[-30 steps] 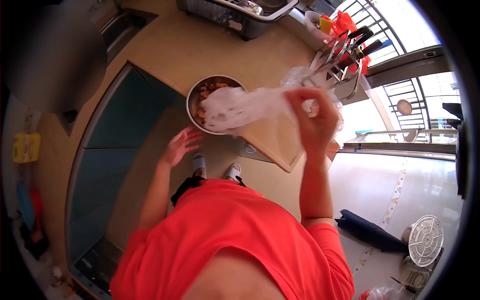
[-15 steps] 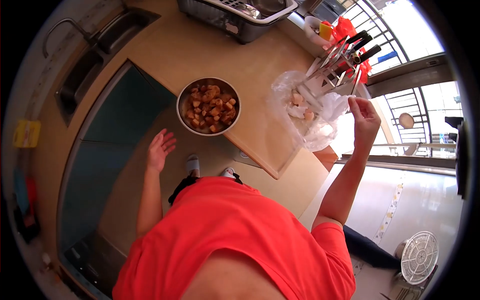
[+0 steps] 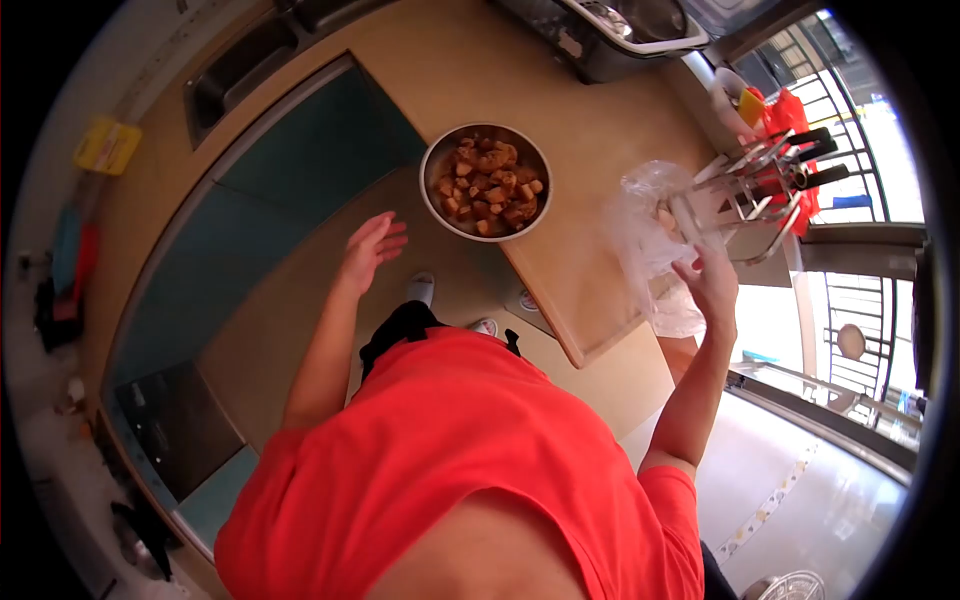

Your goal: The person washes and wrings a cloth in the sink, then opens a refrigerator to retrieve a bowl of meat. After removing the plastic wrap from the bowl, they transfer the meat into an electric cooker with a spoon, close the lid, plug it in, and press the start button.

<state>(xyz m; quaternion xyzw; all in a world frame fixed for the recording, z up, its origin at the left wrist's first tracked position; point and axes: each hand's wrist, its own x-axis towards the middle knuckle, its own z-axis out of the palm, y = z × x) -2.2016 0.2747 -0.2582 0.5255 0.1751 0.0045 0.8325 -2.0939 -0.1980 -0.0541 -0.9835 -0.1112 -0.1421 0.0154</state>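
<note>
My left hand (image 3: 372, 250) is held up with its fingers stretched out, holding nothing. It is left of a round metal bowl (image 3: 428, 190) and apart from it. Brown, sauce-coated meat chunks (image 3: 488, 185) fill much of the bowl, which stands at the counter edge. At the right, my right hand (image 3: 712, 285) has bent fingers at the edge of a clear plastic bag (image 3: 650, 240) and seems to grip it; the fingertips are partly lost in the plastic. Some pale pieces show faintly inside the bag, which lies on the counter.
A metal knife rack (image 3: 755, 190) with dark-handled tools stands just beyond the bag. Behind it are a red plastic bag (image 3: 790, 112) and barred windows. A dark dish basket (image 3: 610, 60) stands on the far counter (image 3: 590, 140). The sink (image 3: 225, 85) is at upper left.
The view has shifted, so the counter items appear farther right. My right hand has come down and left towards the bag's near side, and the bag looks less spread. My left hand stays open.
</note>
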